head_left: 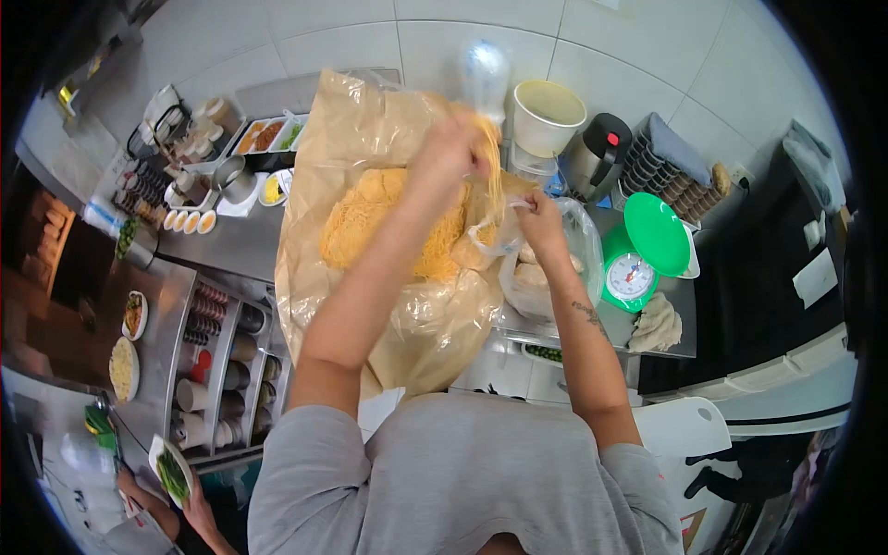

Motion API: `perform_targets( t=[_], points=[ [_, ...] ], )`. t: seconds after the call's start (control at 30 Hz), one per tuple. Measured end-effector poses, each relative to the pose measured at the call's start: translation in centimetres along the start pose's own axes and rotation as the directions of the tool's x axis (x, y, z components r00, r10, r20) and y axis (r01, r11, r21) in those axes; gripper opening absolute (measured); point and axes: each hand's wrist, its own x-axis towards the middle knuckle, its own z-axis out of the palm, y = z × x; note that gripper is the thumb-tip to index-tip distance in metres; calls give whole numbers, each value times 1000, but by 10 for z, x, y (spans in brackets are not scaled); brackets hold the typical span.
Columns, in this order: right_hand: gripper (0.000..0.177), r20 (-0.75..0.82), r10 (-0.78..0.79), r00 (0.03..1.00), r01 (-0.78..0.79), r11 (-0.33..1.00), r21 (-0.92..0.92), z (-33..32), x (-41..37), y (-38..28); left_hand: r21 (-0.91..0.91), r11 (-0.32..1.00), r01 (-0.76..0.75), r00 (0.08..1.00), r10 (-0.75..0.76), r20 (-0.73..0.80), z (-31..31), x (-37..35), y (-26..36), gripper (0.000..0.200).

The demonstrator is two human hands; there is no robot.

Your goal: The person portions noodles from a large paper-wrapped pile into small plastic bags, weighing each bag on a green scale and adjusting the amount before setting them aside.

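Note:
A large mound of thin yellow noodles (370, 217) lies on brown plastic-lined paper (338, 129). Above its right side is my left hand (453, 148), blurred, closed on a bunch of noodles (493, 162) that hangs down. My right hand (539, 222) pinches the rim of a small clear plastic bag (498, 242) below the hanging strands. Noodles show at the bag's mouth; how many are inside is unclear. Beside and under my right hand, a larger clear bag (564, 245) holds pale rounded bundles.
A green scale (632, 277), a cloth (657, 324), a black flask (601, 153) and a white bucket (548, 116) stand to the right. Left are food trays (268, 136), egg halves (190, 222) and a cup rack (222, 361). Another person's hands hold a plate of greens (172, 472) at lower left.

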Motion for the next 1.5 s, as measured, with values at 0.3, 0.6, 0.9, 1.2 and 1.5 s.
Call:
perform_targets(
  t=[0.3,0.6,0.9,1.2,1.5],
  points=[
    [17,-54,-87,995,94,984,151,7,2,-15,763,615,-198,980,128,151,1,-30,-97,31],
    [15,68,-52,996,11,867,498,2,3,-68,451,887,100,935,-239,262,-58,-29,-105,14],
    [12,9,25,1000,-26,822,569,20,-10,-102,484,823,-298,923,120,366,-25,-40,-28,12],
    [10,46,1,999,-33,714,700,31,-31,-123,832,126,-540,838,-20,546,-47,-103,8,13],
    [7,402,-106,910,-143,827,543,53,-93,-168,837,347,-423,901,61,430,-44,-202,29,9]
  ],
)
